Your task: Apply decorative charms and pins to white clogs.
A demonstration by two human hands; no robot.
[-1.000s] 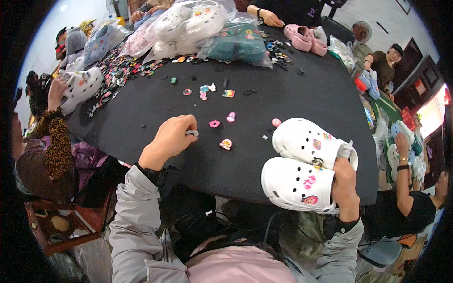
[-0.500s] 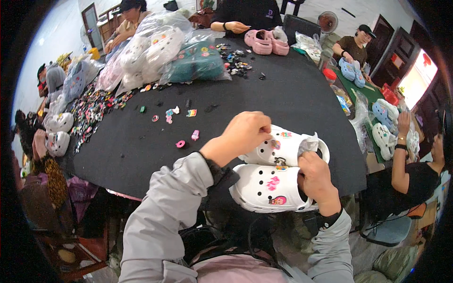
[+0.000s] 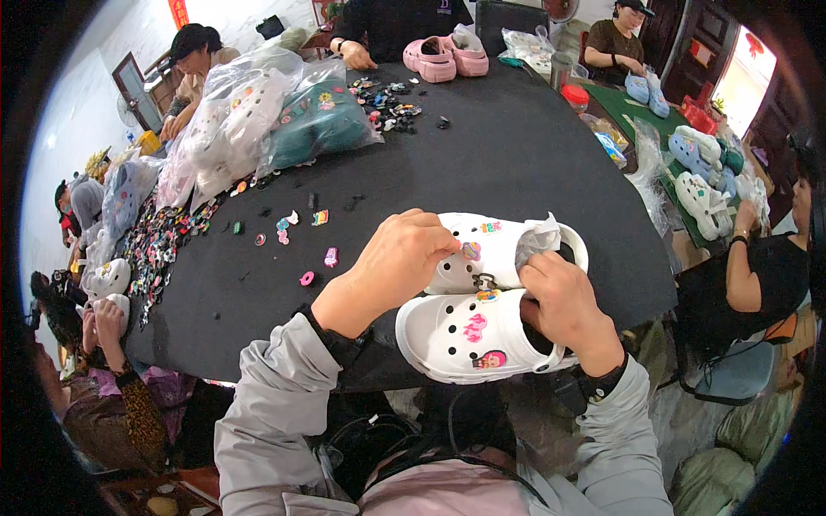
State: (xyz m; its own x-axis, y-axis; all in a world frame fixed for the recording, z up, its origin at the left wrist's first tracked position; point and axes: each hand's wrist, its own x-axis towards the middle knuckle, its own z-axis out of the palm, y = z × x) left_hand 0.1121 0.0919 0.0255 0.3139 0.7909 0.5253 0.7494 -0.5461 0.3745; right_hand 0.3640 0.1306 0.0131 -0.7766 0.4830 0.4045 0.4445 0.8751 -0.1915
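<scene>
Two white clogs (image 3: 490, 297) sit at the near edge of the black table (image 3: 516, 155). Left hand (image 3: 400, 262) pinches a small charm (image 3: 471, 250) onto the far clog w/ fingers closed tight; right hand (image 3: 559, 310) grips the near clog's opening. Open tabletop beyond; clear bags (image 3: 258, 120) far left.

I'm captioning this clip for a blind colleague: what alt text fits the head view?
A person's left hand presses a small charm onto the farther of two white clogs on a black table, while the right hand grips the nearer clog.
</scene>
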